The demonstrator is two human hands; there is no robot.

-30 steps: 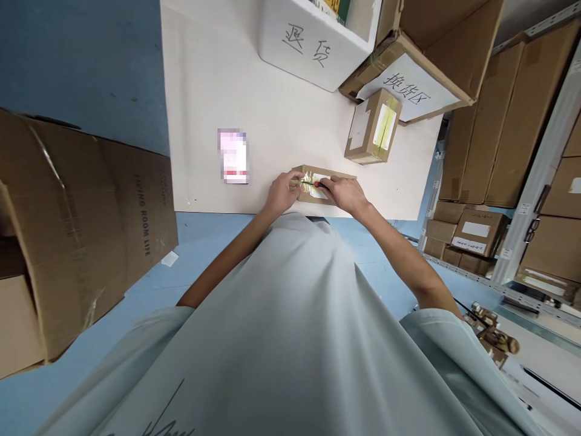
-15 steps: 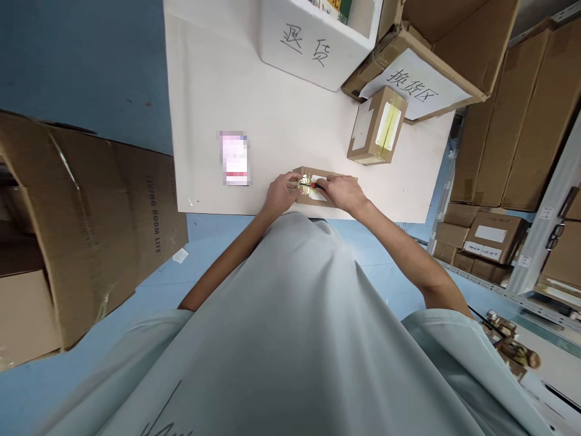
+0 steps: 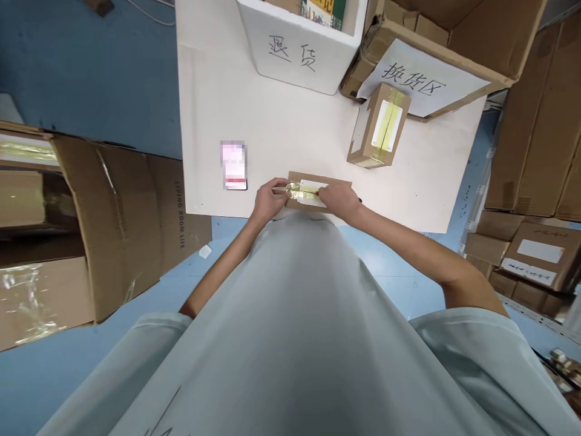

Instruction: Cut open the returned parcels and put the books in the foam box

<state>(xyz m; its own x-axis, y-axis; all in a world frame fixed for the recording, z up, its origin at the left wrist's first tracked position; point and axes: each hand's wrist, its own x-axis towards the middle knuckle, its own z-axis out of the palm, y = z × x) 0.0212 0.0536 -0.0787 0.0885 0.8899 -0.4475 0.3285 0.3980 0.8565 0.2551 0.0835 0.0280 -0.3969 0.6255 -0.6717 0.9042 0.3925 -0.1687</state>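
Note:
A small brown carton (image 3: 305,196) lies flat near the front edge of the table, with a white label and shiny yellowish tape along its top. At its left end my left hand (image 3: 269,200) is closed, thumb and fingers gripping the end. My right hand (image 3: 341,200) is wrapped round a box cutter (image 3: 317,193) over the right part of the carton. Only a red bit at the fingertips and a dark end behind the hand show; most of the cutter is hidden. A dark line runs along the tape left of the fingertips.
On the white table (image 3: 218,97) lie a phone (image 3: 234,165) and a taped carton (image 3: 384,126). Behind stand a white foam box (image 3: 302,54) and an open cardboard box (image 3: 422,79). A large carton (image 3: 136,224) is at left; boxes (image 3: 538,251) fill the right.
My right hand, with the cutter, has moved slightly right along the tape, turning the cutter. My left hand stays at the carton's left end. The whole view has shifted a little.

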